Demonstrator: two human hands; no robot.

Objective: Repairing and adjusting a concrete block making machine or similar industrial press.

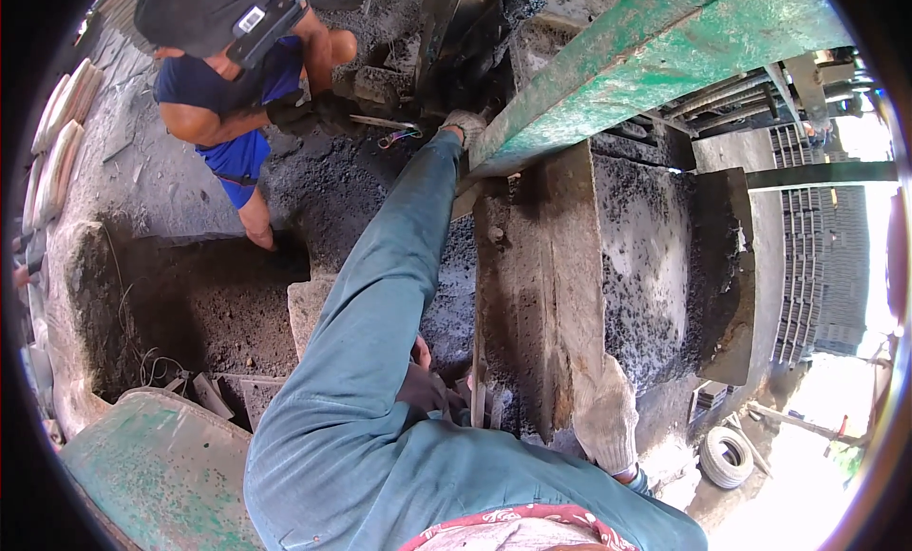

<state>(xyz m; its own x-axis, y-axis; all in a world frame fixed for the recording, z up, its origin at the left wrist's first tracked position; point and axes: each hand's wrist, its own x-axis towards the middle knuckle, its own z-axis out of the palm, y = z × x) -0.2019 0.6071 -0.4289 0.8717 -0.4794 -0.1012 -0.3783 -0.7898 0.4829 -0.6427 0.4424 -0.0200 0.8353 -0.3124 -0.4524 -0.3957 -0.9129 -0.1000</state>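
My left hand (465,126), in a knitted work glove, is stretched far forward beside the lower end of a thick green metal beam (655,71). The beam and dark machine parts hide most of its fingers, so what it grips, if anything, does not show. My right hand (606,420), also gloved, lies over the top edge of a grimy upright panel (570,266) near my body. Its fingers stretch forward along that edge, and I see no tool in it. Close to my left hand is the end of a long metal tool (380,123), held by a co-worker's dark gloved hands.
A co-worker (214,95) in blue shorts is at the upper left, beside a dirt-filled pit (209,313). A worn green metal sheet (161,465) lies lower left. Black grit covers a slab (646,256) right of the panel. A tyre (727,456) lies lower right.
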